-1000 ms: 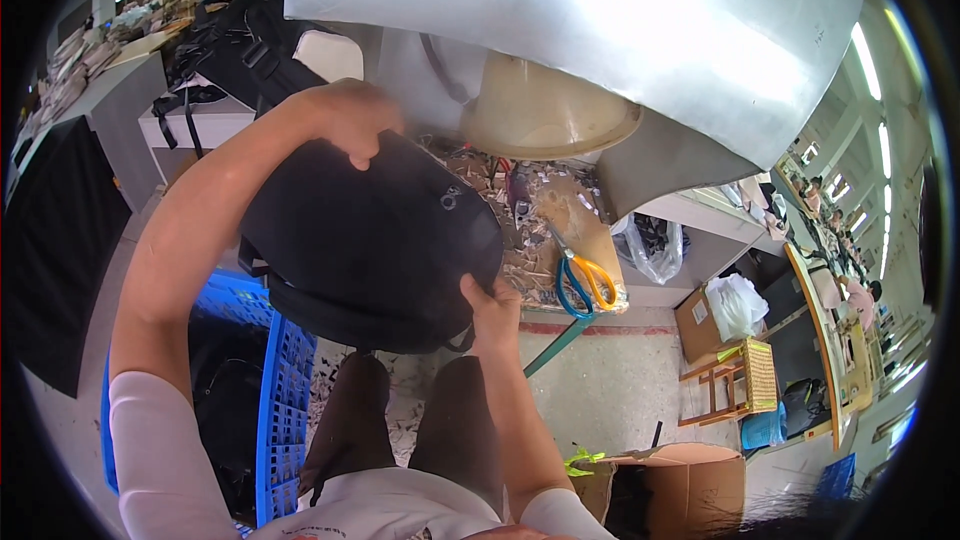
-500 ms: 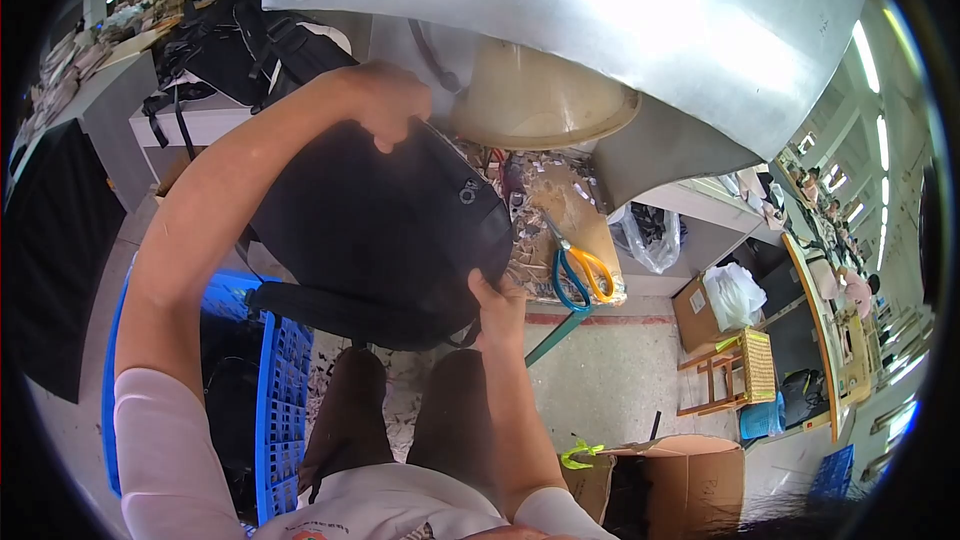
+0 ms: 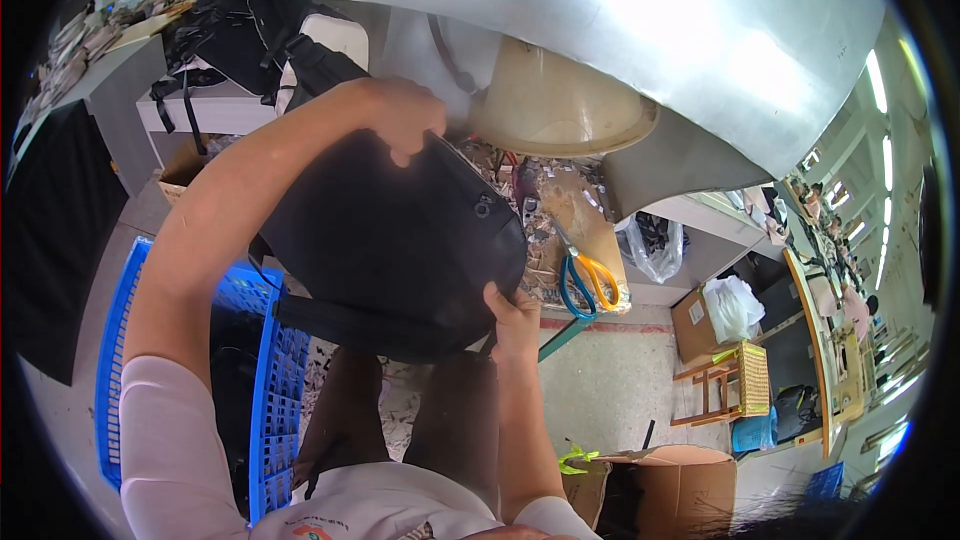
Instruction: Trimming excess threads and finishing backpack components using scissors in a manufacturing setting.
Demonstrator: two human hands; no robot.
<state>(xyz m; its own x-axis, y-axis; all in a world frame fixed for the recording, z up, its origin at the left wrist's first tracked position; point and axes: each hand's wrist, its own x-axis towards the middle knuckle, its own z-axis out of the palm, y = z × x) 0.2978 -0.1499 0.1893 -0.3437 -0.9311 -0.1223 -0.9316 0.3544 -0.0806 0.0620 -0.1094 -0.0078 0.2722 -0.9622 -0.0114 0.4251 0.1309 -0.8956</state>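
Note:
A black backpack (image 3: 385,240) hangs tilted in front of me, above my knees. My left hand (image 3: 400,120) is closed on its upper edge near the zipper, the fingers curled over the fabric. At the lower right side, my right hand (image 3: 514,322) grips the backpack's edge with the thumb on the near face. Its other fingers are hidden behind the bag. One black strap (image 3: 340,320) trails along the bottom toward the crate. Right of the bag, scissors (image 3: 585,275) with one teal and one orange handle rest on the scrap-covered board (image 3: 575,200).
A blue plastic crate (image 3: 277,410) with dark items stands left of my legs. Ahead are a large metal hood (image 3: 600,20) and a beige rounded form (image 3: 560,105). More black bags (image 3: 225,45) lie far left. Cardboard box (image 3: 685,490) and wooden stool (image 3: 735,380) are at right.
The backpack and both hands sit slightly farther right and lower in the picture, as does most of the nearby scene. Both hands keep their hold on the bag.

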